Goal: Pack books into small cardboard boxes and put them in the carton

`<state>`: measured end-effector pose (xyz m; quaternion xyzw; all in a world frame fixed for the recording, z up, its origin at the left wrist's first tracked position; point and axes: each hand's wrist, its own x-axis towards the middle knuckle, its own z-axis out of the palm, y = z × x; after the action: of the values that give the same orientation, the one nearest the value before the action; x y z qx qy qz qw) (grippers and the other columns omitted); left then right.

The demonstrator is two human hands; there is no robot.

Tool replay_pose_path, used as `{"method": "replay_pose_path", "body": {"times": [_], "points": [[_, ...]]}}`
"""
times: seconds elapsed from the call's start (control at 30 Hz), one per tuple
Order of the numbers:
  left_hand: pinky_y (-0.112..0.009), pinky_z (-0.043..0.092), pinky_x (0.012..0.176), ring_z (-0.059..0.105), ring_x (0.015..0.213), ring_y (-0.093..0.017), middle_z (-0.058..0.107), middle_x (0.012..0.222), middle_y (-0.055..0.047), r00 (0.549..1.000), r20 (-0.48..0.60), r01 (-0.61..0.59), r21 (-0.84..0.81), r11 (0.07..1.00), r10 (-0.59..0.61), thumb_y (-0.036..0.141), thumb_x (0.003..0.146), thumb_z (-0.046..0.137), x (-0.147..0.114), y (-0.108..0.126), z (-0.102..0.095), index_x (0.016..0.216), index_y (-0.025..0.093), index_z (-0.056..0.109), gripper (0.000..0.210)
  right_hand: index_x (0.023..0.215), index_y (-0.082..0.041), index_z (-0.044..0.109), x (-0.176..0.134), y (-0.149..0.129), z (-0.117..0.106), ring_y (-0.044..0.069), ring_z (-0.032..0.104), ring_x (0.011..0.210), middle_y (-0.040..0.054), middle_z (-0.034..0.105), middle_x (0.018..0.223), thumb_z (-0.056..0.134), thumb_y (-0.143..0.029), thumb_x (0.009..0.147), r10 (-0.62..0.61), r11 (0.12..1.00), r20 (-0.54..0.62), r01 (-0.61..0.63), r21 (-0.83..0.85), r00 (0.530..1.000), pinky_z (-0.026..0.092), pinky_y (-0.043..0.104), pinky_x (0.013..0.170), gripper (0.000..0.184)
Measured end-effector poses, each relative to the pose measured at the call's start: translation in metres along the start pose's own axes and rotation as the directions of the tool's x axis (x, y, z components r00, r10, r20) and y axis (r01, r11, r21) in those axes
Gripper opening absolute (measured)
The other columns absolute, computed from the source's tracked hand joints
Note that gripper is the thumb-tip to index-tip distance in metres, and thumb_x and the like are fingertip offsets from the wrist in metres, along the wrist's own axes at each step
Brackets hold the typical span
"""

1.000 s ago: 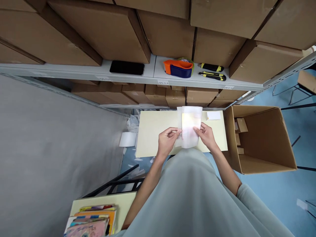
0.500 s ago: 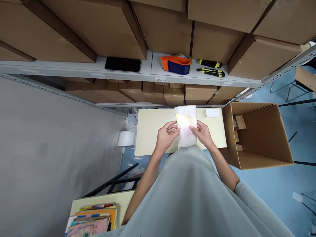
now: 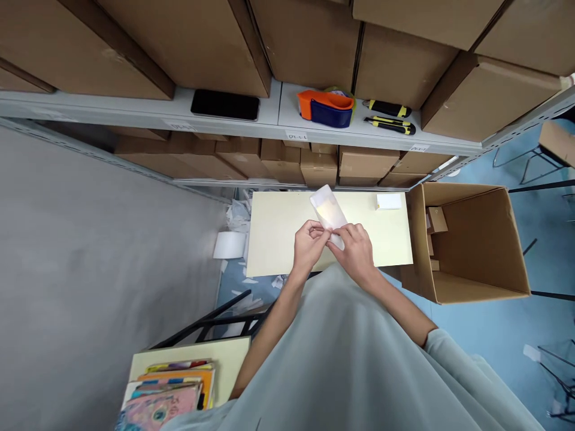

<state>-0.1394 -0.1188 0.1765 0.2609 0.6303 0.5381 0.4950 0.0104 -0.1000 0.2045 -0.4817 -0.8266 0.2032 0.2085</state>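
Both our left hand (image 3: 308,245) and right hand (image 3: 357,250) pinch the packet (image 3: 327,207) by its near end, likely to steady it. We're over the tabletop (image 3: 276,230).

A whitish, translucent packet (image 3: 329,208) — yellow showing faintly through — slants, far end leftward, in both hands (image 3: 357,252).

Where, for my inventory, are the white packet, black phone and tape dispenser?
White packet (image 3: 328,207), head view: middle of its exposed face.
Black phone (image 3: 225,105), head view: middle of its dark face.
Tape dispenser (image 3: 331,114), head view: blue part.
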Motion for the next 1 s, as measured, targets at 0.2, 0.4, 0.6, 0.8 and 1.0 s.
{"method": "replay_pose_path", "body": {"times": [0.2, 0.4, 0.6, 0.8, 1.0], "points": [[-0.036, 0.064, 0.084, 0.08, 0.092, -0.024, 0.078, 0.09, -0.005, 0.999, 0.01, -0.033, -0.045, 0.998, 0.034, 0.05, 0.079, 0.088, -0.01, 0.0, 0.007, 0.091, 0.023, 0.063, 0.039, 0.109, -0.023, 0.075, 0.002, -0.001, 0.008, 0.029, 0.063, 0.098, 0.0109, 0.077, 0.105, 0.062, -0.03, 0.107, 0.04, 0.999, -0.033, -0.041, -0.02, 0.999, 0.049, 0.042, 0.088, 0.015], [-0.038, 0.064, 0.093, 0.078, 0.102, -0.024, 0.078, 0.125, -0.013, 0.994, -0.086, -0.069, 0.05, 0.996, 0.073, 0.051, 0.08, 0.087, -0.002, -0.019, -0.013, 0.114, 0.021, 0.072, 0.048, 0.094, -0.025, 0.078, 0.019, 0.03, -0.003, 0.021, 0.06, 0.071, 0.0042, 0.078, 0.089, 0.072, -0.045, 0.094, 0.343, 0.834, 0.109, -0.356, 0.422, 0.933, 0.053, 0.037, 0.074, 0.02], [-0.041, 0.064, 0.096, 0.077, 0.109, -0.028, 0.082, 0.119, -0.013, 1.0, 0.003, -0.004, 0.017, 1.0, 0.004, 0.062, 0.086, 0.081, -0.001, -0.018, -0.039, 0.115, 0.02, 0.08, 0.052, 0.094, -0.022, 0.081, 0.016, 0.053, -0.009, 0.021, 0.066, 0.082, 0.0061, 0.08, 0.095, 0.087, -0.055, 0.078, 0.44, 0.482, 0.297, -0.502, 0.718, 0.847, 0.056, 0.036, 0.079, 0.037], [-0.038, 0.067, 0.085, 0.077, 0.096, -0.027, 0.083, 0.097, -0.009, 0.995, 0.063, -0.074, 0.016, 0.997, 0.073, 0.068, 0.088, 0.078, -0.011, 0.006, -0.037, 0.094, 0.02, 0.084, 0.05, 0.094, -0.022, 0.081, 0.007, 0.052, -0.005, 0.022, 0.069, 0.088, 0.0065, 0.08, 0.096, 0.09, -0.058, 0.075, 0.426, 0.392, 0.37, -0.537, 0.747, 0.825, 0.058, 0.037, 0.085, 0.042], [-0.037, 0.065, 0.088, 0.077, 0.092, -0.025, 0.084, 0.098, -0.009, 0.999, 0.033, -0.022, 0.006, 1.0, 0.022, 0.064, 0.074, 0.092, -0.008, -0.001, -0.037, 0.101, 0.018, 0.084, 0.055, 0.095, -0.023, 0.08, 0.007, 0.054, -0.006, 0.022, 0.069, 0.088, 0.0058, 0.08, 0.097, 0.086, -0.061, 0.078, 0.377, 0.471, 0.347, -0.5, 0.726, 0.859, 0.057, 0.035, 0.082, 0.042]]}}
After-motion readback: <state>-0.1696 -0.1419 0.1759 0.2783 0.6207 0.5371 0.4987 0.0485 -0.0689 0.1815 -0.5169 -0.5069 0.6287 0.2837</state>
